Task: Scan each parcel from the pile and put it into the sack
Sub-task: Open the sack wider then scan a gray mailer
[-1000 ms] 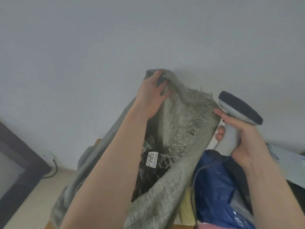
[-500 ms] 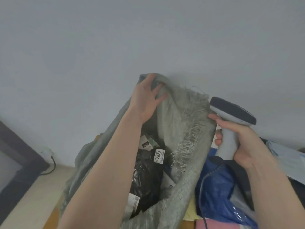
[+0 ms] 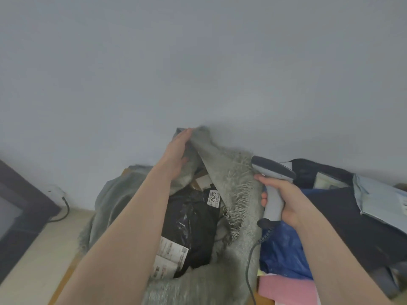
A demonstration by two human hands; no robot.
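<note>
Only one view is given, worn on the head. The sack (image 3: 233, 188) is seen from close above, facing forward and down, with the wall (image 3: 198, 62) behind it.

The left hand (image 3: 176, 154) grips the raised far edge of the grey woven sack (image 3: 231, 179), its fingers (image 3: 186, 134) curled over the fabric, and just below them a black parcel (image 3: 193, 225) with white labels lies inside the sack's mouth. The right hand (image 3: 284, 199) holds a grey scanner (image 3: 273, 183) by the handle, its fingers (image 3: 261, 178) touching the sack's frayed edge, with a blue bag (image 3: 284, 249) below them and a pale blue parcel (image 3: 378, 199) well beyond.
</note>
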